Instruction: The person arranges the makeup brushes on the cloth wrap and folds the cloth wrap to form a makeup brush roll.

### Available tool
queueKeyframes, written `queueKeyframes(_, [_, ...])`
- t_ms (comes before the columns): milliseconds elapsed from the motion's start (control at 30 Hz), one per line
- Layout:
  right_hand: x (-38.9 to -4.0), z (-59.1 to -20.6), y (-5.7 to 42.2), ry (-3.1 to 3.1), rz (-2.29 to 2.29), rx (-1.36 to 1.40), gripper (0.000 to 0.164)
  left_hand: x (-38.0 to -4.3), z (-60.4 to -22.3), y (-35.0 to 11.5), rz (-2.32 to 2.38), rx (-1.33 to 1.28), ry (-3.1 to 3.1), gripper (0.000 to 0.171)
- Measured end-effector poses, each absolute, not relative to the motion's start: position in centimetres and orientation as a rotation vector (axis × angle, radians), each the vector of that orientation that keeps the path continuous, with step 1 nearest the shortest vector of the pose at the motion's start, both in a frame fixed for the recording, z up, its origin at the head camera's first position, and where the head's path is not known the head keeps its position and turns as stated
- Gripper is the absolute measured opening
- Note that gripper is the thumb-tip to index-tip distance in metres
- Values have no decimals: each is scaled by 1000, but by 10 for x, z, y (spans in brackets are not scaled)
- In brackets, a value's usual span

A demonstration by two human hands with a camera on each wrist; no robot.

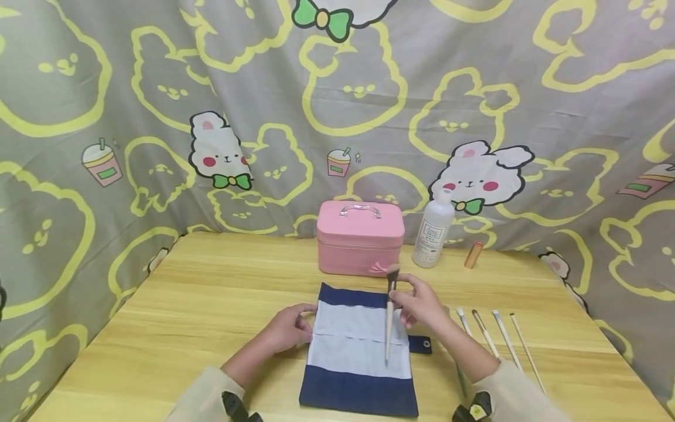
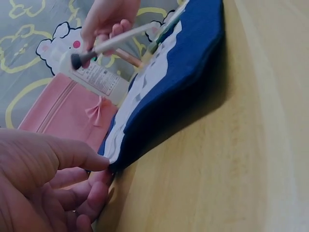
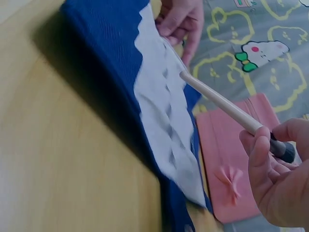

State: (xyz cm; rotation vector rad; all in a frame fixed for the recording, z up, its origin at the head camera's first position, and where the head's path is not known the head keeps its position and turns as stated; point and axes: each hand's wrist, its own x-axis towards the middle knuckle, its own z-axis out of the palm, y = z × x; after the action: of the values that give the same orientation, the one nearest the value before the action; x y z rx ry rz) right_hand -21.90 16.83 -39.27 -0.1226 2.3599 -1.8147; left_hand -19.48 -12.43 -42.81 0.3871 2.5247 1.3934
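A navy fabric brush roll (image 1: 358, 391) with white inner pockets lies unfolded on the wooden table. My left hand (image 1: 289, 329) pinches its left edge between thumb and finger, as the left wrist view shows at the corner. Over the roll's right side, my right hand (image 1: 422, 303) holds a makeup brush (image 1: 389, 328) near its ferrule. The brush's dark bristles point up and away; its pale handle slants down toward the white pockets (image 3: 161, 104). From the right wrist view, I cannot tell whether the handle's end touches the cloth.
Several slim makeup brushes (image 1: 507, 340) lie on the table (image 1: 211, 281) to the right, partly behind my right forearm. Behind the roll stand a pink case (image 1: 361, 237), a white bottle (image 1: 433, 231) and a small orange tube (image 1: 473, 255). A navy snap strap (image 1: 420, 344) sticks out rightward.
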Motion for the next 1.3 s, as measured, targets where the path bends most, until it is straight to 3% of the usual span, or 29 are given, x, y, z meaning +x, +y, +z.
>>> queueKeyframes(467, [-249,-408,116,2202,-2055,63,46,-197,-424,-121,1414,235,2481,60])
queueKeyframes(767, [-263,-414,93,2236,-2125,152,35,-197,-421,-119,1422,211,2477,58])
queueKeyframes(1100, [-263,-430,84,2192,-2066,133,38,-197,-423,-119,1435,204,2473,57])
queueKeyframes(1300, [-257,-436,74,2245,-1955,85,29,-196,-425,-120,1436,198,2479,57])
